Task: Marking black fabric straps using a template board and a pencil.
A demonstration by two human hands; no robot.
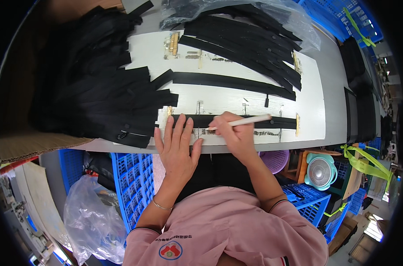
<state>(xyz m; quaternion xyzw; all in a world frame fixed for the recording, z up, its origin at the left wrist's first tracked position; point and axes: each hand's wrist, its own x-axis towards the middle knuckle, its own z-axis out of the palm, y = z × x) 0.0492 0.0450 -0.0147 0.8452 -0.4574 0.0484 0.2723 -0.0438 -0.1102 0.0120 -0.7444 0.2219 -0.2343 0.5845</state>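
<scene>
A long black fabric strip [281, 123] lies along the near side of a white board [314, 91], between tape-like yellowish pieces. My left hand [177, 148] rests flat across the strip's left part, fingers spread. In my right hand [238, 138] is a white pen [257, 119], pinched and tilted, its tip at the strip's near edge just right of my left fingers. Farther back on the board lies another black strip [228, 80] with a small dark tab hanging from it. Behind that, several black strips [241, 40] overlap in a loose pile.
A large heap of black strips [95, 84] covers the left, beside a cardboard flap [42, 146]. Clear plastic [179, 17] lies at the back. Below the table edge are a blue crate [133, 186], a plastic bag [93, 221], a purple basket [274, 160] and a teal fan [321, 172].
</scene>
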